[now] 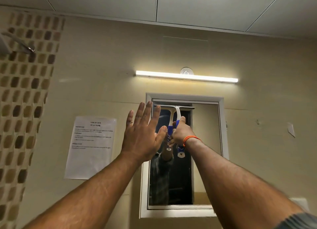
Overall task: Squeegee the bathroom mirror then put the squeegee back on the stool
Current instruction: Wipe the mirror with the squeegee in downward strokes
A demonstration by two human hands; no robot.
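Observation:
The bathroom mirror [205,142] hangs in a white frame on the beige wall. My right hand [182,132] grips the blue and white handle of the squeegee [177,112], whose blade lies across the top left part of the glass. My left hand [144,134] is raised with fingers straight and spread, over the mirror's left frame edge; whether it touches the frame I cannot tell. An orange band circles my right wrist. The stool is out of view.
A lit tube lamp [187,76] runs above the mirror. A printed paper sheet [91,146] is stuck to the wall left of it. Mosaic tiles [24,91] and a metal fitting [25,46] are at far left.

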